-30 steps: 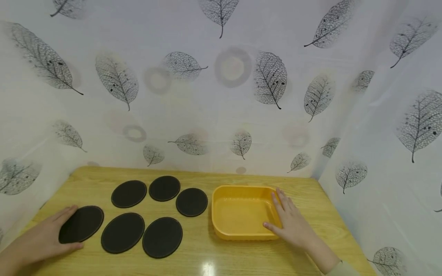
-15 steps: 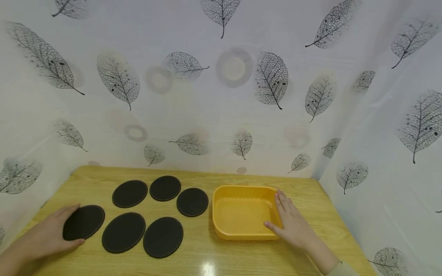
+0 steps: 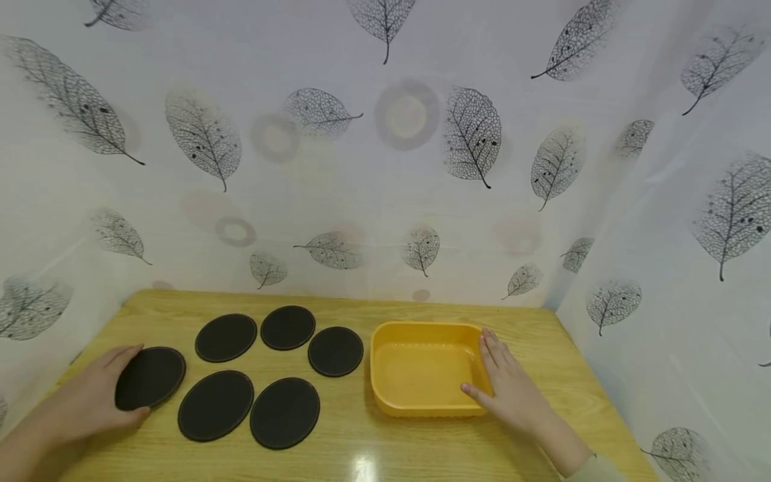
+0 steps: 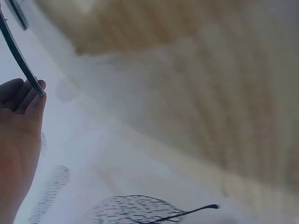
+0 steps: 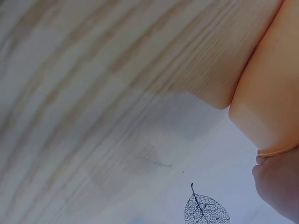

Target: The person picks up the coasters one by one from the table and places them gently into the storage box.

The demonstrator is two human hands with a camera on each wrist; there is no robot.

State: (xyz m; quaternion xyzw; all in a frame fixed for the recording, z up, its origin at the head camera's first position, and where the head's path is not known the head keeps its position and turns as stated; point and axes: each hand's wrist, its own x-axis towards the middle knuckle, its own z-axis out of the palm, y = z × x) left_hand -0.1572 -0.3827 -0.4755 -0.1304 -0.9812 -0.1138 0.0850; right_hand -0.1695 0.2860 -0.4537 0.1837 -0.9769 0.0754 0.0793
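My left hand grips a round black coaster by its left side, thumb at the near edge and fingers at the far edge. In the left wrist view the coaster appears edge-on, tilted, with the fingertips at its lower end. Over at the right, my right hand rests on the right rim of a yellow plastic basin. Its fingers lie fairly straight along the rim, and the thumb reaches over the inside. The right wrist view shows the hand touching the rim of the basin.
Several more black coasters lie flat, apart from one another, between the left hand and the basin, including a near one and a far one. A wood-grain table carries everything. A leaf-print sheet hangs behind and at the sides.
My left hand has tightened round the coaster and raised it slightly, shifting it a little right and away. The right hand's fingers have drawn together on the rim; the basin stays put.
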